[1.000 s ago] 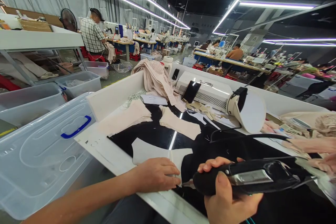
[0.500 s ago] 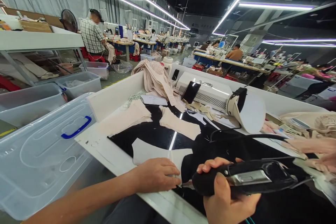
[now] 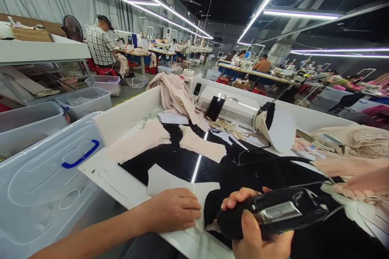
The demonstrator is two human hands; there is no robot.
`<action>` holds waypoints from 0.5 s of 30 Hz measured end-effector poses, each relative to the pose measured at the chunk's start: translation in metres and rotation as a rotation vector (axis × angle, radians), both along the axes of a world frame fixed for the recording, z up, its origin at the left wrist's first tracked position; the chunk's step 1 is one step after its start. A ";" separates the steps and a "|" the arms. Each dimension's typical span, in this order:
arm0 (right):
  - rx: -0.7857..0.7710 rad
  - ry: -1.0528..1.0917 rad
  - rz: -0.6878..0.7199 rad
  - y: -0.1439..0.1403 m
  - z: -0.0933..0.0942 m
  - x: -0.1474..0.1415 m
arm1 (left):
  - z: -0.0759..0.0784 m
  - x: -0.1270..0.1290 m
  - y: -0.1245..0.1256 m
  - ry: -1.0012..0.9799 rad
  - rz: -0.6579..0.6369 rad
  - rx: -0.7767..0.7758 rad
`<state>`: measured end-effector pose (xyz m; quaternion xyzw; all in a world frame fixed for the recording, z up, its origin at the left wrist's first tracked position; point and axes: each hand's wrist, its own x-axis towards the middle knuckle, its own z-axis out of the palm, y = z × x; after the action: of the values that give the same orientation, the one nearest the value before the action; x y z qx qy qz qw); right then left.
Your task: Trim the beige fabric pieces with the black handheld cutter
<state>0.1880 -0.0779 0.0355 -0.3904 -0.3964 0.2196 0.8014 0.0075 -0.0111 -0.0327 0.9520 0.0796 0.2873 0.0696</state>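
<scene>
On the near edge of the black tabletop lies a white, curved cut piece (image 3: pixel 168 178). My left hand (image 3: pixel 174 210) rests on its right part, fingers stretched out together over it; the thumb is hidden. My right hand (image 3: pixel 258 234) is wrapped around a bulky black corded handheld tool (image 3: pixel 273 214) with a shiny metal plate on its side. The tool's rounded left end is just right of the white piece, and its exact kind is unclear. Beyond are a stack of cream fabric pieces (image 3: pixel 202 143) and a second cream stack (image 3: pixel 142 141).
A white vented machine (image 3: pixel 231 107) with a cone-shaped shade (image 3: pixel 281 127) stands at the back, a phone (image 3: pixel 215 108) leaning on it. Draped beige fabric (image 3: pixel 173 93) and scraps lie nearby. At left sits a lidded clear bin (image 3: pixel 45 186). Further off, people sit at sewing machines.
The whole view has shifted slightly, so things sit a little further left. A small gap now shows between the tool's left end and the white piece. Both hands keep nearly the same pose.
</scene>
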 end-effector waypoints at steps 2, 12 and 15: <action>0.003 -0.007 -0.008 0.000 0.001 0.009 | 0.006 -0.007 -0.003 0.022 -0.044 -0.034; 0.040 0.008 -0.169 0.039 0.011 0.045 | 0.024 0.011 -0.001 0.036 0.085 -0.072; 0.052 -0.027 -0.153 0.045 0.005 0.045 | 0.021 0.032 0.004 0.053 0.146 -0.031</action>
<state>0.2332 -0.0327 0.0408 -0.4018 -0.3816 0.1420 0.8202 0.0391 -0.0070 -0.0116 0.9497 0.1552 0.2650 0.0610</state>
